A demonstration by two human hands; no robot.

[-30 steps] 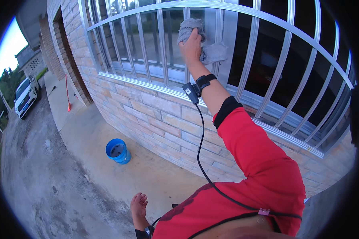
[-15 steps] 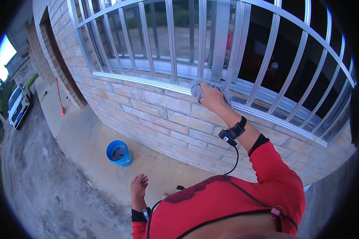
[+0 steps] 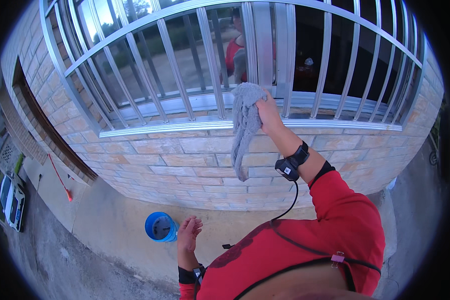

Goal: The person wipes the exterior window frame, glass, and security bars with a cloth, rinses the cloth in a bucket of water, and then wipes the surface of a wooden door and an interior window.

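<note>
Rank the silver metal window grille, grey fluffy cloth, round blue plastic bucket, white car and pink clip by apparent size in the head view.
1. Silver metal window grille
2. Grey fluffy cloth
3. Round blue plastic bucket and white car: too alike to rank; the car stands farther off.
4. Pink clip

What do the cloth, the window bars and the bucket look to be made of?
Cloth: soft fabric, perhaps microfibre, going by its fuzzy grey surface and limp folds.
Bars: bare metal, maybe aluminium or stainless steel, given their silvery shine.
Bucket: probably plastic with a smooth finish, judging by its even blue colour.
</note>
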